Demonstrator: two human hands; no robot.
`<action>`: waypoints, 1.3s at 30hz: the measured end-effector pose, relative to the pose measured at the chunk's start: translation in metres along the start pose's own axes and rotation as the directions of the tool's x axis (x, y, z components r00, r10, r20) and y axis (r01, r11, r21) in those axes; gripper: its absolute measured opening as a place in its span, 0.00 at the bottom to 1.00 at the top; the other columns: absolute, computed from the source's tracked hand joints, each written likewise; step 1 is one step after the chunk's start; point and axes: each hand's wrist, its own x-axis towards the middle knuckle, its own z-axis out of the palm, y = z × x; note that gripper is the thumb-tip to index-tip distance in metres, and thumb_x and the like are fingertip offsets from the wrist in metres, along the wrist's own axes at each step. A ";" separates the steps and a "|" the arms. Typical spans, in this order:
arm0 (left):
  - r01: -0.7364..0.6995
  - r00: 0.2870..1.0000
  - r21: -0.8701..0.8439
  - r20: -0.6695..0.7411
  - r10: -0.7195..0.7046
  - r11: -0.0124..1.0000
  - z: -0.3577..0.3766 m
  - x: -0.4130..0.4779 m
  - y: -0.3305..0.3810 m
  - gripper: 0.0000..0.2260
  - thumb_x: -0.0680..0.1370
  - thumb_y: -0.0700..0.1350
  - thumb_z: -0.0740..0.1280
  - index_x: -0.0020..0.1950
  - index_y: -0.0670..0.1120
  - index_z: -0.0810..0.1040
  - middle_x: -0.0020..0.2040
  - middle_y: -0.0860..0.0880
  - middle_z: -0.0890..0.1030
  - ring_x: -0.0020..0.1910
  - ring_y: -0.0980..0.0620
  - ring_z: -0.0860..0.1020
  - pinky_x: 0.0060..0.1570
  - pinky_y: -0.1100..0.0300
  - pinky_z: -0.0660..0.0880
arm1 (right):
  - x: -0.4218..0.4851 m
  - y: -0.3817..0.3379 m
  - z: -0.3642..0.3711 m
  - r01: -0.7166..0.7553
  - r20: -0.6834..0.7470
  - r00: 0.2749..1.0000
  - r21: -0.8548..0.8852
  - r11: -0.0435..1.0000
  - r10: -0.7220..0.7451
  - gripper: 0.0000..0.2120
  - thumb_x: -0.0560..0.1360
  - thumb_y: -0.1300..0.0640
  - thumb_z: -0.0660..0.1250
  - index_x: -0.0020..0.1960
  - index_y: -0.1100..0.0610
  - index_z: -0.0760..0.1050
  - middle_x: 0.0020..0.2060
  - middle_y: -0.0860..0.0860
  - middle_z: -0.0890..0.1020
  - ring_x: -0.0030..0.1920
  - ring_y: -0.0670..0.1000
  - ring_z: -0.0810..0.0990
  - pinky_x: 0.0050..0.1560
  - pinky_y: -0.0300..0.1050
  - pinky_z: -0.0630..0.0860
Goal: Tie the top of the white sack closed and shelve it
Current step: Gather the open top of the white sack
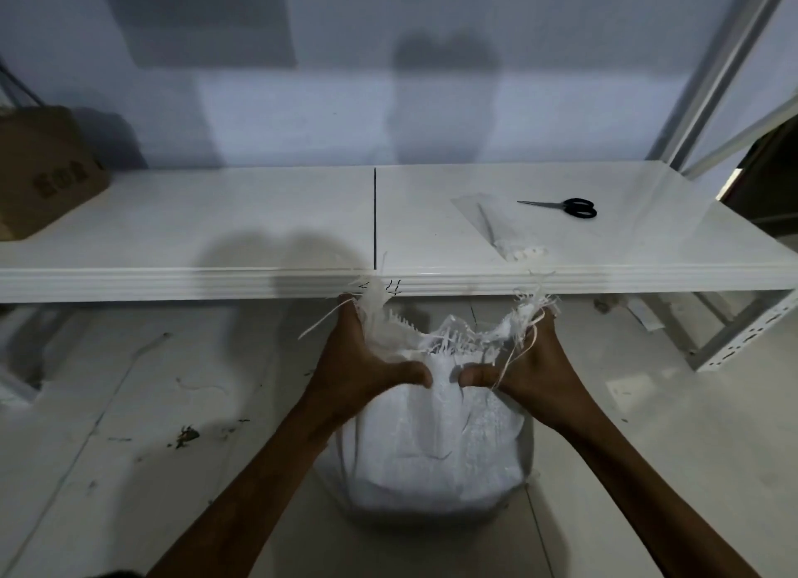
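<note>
Step in hand: judged to be the gathering of the mouth of the white sack (436,456) before tying; no knot is seen yet.
Left hand (358,361): closed round the left corner of the sack mouth, fabric bunched in the fist, thumb pressed inward against the cloth.
Right hand (522,361): closed the same way round the right corner, thumb pointed toward the other thumb; the two thumbs are near but apart.
Technique: both corners are best drawn upward and inward together, so that slack is taken evenly and two long ears are left for knotting. The fabric should be gripped below the fray, since loose strands are likely to tear away under pull.
Sack position: stood upright on the floor (129,404), between the forearms, just near of the front edge of the shelf (216,214) and below it.
Sack look: woven white plastic, rounded and full in the body, creased toward the neck.
Top edge (449,340): ragged, with cut strands sticking up and hanging at both corners.
Shelf contents: scissors (565,207) and a clear packet (496,227) are seen at the right, a cardboard box (43,171) at the far left.
Handling: expected to be heavy and slumping once lifted.
</note>
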 end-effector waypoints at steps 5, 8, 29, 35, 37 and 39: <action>-0.114 0.993 0.118 0.035 0.111 0.986 -0.008 -0.002 0.000 0.37 0.58 0.48 0.84 0.62 0.52 0.70 0.52 0.63 0.76 0.49 0.73 0.76 0.43 0.78 0.71 | -0.003 -0.011 -0.007 0.044 0.021 0.999 -0.162 0.986 -0.042 0.40 0.54 0.36 0.79 0.52 0.61 0.70 0.43 0.51 0.75 0.42 0.44 0.76 0.40 0.36 0.73; -0.212 0.977 0.126 0.013 0.212 0.969 -0.009 0.003 -0.007 0.17 0.66 0.43 0.80 0.53 0.50 0.81 0.46 0.61 0.82 0.45 0.68 0.80 0.45 0.74 0.74 | -0.004 -0.009 -0.014 0.110 -0.007 0.994 -0.186 0.976 -0.113 0.16 0.67 0.61 0.77 0.48 0.62 0.73 0.38 0.48 0.78 0.39 0.41 0.79 0.40 0.35 0.75; 0.159 0.985 -0.345 -0.009 -0.172 0.925 0.031 -0.011 -0.002 0.12 0.81 0.40 0.63 0.46 0.57 0.78 0.39 0.64 0.84 0.43 0.68 0.81 0.45 0.74 0.75 | -0.014 -0.031 0.014 0.002 -0.127 0.992 0.049 0.999 0.005 0.12 0.80 0.61 0.61 0.42 0.51 0.79 0.36 0.45 0.83 0.37 0.36 0.79 0.39 0.25 0.72; 0.201 0.976 -0.409 0.006 -0.217 0.890 0.037 -0.017 0.003 0.13 0.82 0.39 0.59 0.49 0.58 0.77 0.46 0.62 0.81 0.49 0.64 0.78 0.52 0.69 0.73 | -0.019 -0.028 0.024 -0.006 -0.062 0.998 0.085 0.996 0.012 0.12 0.81 0.58 0.59 0.52 0.44 0.78 0.42 0.34 0.83 0.47 0.33 0.79 0.46 0.22 0.70; 0.221 0.972 -0.416 0.014 -0.237 0.882 0.036 -0.017 0.004 0.11 0.81 0.40 0.60 0.48 0.55 0.78 0.45 0.60 0.82 0.47 0.62 0.79 0.47 0.68 0.72 | -0.021 -0.027 0.028 0.003 -0.066 0.998 0.100 0.995 0.003 0.13 0.81 0.58 0.58 0.55 0.43 0.77 0.48 0.35 0.81 0.51 0.31 0.78 0.50 0.22 0.70; 0.213 0.973 -0.422 0.006 -0.232 0.881 0.037 -0.018 0.007 0.07 0.79 0.43 0.62 0.43 0.50 0.77 0.42 0.53 0.81 0.43 0.55 0.78 0.46 0.64 0.70 | -0.024 -0.028 0.033 0.011 -0.066 0.998 0.116 0.993 -0.004 0.15 0.81 0.59 0.59 0.55 0.39 0.74 0.51 0.35 0.79 0.52 0.30 0.77 0.52 0.23 0.70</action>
